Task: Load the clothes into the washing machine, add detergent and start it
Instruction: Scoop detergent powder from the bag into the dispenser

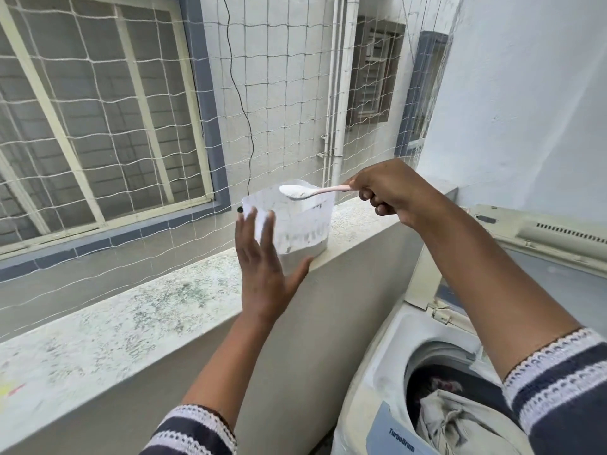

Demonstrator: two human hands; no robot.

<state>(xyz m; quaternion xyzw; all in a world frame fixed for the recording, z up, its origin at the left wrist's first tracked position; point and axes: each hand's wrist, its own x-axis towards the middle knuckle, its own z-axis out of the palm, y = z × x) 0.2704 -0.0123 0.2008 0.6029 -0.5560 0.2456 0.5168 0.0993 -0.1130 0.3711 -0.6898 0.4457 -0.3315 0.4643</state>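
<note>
A translucent white detergent tub (300, 221) stands on the ledge, with pale powder in its bottom. My left hand (264, 274) is flat against the tub's near side, fingers spread and thumb under its base edge. My right hand (391, 192) pinches the handle of a pink spoon (308, 191), which is heaped with white powder and hovers over the tub's open top. At the lower right, the top-loading washing machine (391, 362) has its lid (538, 254) raised. Clothes (460, 418), dark and beige, fill the drum.
The speckled concrete ledge (138, 310) runs from lower left to the tub. A white mesh net (138, 103) closes off the opening behind it. A small black object (240, 209) sits on the ledge beside the tub. A white wall (532, 103) rises behind the machine.
</note>
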